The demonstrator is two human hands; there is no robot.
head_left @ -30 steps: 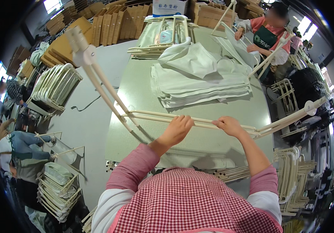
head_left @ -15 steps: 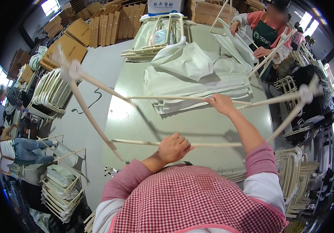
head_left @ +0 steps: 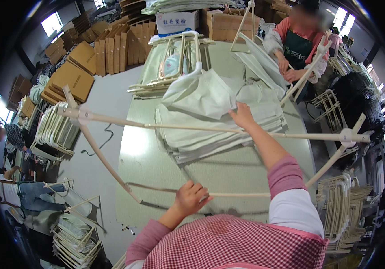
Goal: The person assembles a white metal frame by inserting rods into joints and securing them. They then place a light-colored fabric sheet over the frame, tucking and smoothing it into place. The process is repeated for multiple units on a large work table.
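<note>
A cream tubular folding frame [head_left: 192, 128] with round white joints stretches across the worktable in front of me. My left hand [head_left: 190, 197] is closed around its near crossbar, close to my apron. Beyond the far bar, my right hand [head_left: 242, 117] has its fingers at the lower right corner of the topmost pale green fabric sheet [head_left: 197, 94]. Those fingers look pinched on the cloth, though their tips are partly hidden. That sheet lies crumpled on a stack of flat fabric sheets [head_left: 192, 145].
Assembled frames with fabric [head_left: 170, 67] lie stacked at the table's [head_left: 147, 170] far left. A co-worker [head_left: 298, 49] handles fabric and tubing at far right. Cartons [head_left: 78, 67] stand back left. More frames [head_left: 338, 208] are piled right and left [head_left: 58, 130].
My right hand has let go of the far bar and moved to the crumpled fabric. The frame has tilted and lowered toward me, with my left hand still on its near bar.
</note>
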